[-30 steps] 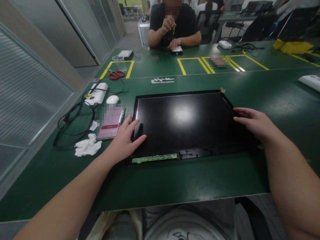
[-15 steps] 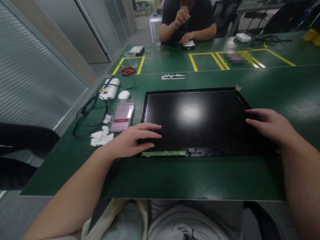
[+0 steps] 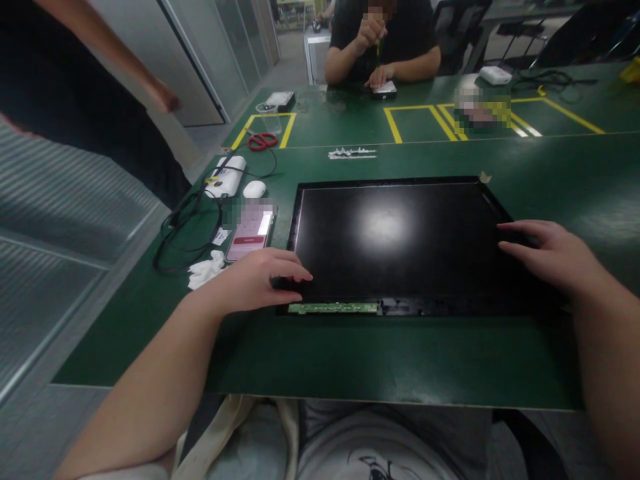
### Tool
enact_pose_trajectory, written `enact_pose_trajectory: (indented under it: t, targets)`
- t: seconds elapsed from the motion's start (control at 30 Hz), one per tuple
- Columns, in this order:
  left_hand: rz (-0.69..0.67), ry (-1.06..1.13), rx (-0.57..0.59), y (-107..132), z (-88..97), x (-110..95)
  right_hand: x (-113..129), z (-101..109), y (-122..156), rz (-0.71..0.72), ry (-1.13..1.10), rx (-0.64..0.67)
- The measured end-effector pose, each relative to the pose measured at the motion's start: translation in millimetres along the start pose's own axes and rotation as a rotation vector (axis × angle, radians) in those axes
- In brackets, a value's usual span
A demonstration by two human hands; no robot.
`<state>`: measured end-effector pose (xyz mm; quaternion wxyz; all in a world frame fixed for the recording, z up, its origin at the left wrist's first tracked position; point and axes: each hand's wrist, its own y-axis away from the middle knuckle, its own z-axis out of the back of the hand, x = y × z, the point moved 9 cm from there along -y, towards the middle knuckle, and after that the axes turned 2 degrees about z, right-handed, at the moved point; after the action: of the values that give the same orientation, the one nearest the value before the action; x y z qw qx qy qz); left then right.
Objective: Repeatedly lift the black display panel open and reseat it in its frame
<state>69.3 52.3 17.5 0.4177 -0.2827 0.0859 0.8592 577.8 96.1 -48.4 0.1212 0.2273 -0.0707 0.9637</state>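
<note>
A black LCD screen panel in a thin dark frame lies face up on the green table. Along its near edge runs a narrow green circuit board. My left hand rests at the panel's lower left corner, fingers apart, the fingertips over the screen. At the right edge is my right hand, thumb and fingers spread over the rim. Whether either hand presses on the panel I cannot tell. A small piece of tape sticks up at the far right corner.
Left of the panel lie a phone, crumpled tissue, a white earbud case, a white power bank and black cables. Red-handled scissors and white strips lie beyond. A co-worker sits opposite.
The view has shifted slightly, moving the table right in the picture. My left fingers have drawn back a little toward the panel's left edge. Another person has stepped in at the left.
</note>
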Motion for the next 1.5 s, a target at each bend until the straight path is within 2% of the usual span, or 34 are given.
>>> enact_pose_trajectory:
  t: [0.27, 0.5, 0.73, 1.27, 1.5]
  targets:
    - [-0.036, -0.043, -0.015, -2.5, -2.5, -3.6, -0.7, -0.3, -0.1, -0.013, 0.015, 0.004]
    - [-0.188, -0.047, -0.091, -3.6, -1.4, -12.5, 6.9, 1.8, 2.0, -0.024, 0.088, 0.012]
    - [-0.189, -0.06, -0.104, -3.5, -2.2, -12.6, 12.4, 1.7, 2.7, -0.011, 0.104, 0.037]
    - [-0.167, -0.064, -0.105, -3.4, -3.2, -12.7, 2.7, -1.3, -3.0, 0.062, 0.103, 0.002]
    - [-0.141, -0.045, -0.092, -4.6, -4.3, -9.8, 6.0, -1.7, -0.7, -0.003, 0.092, 0.04]
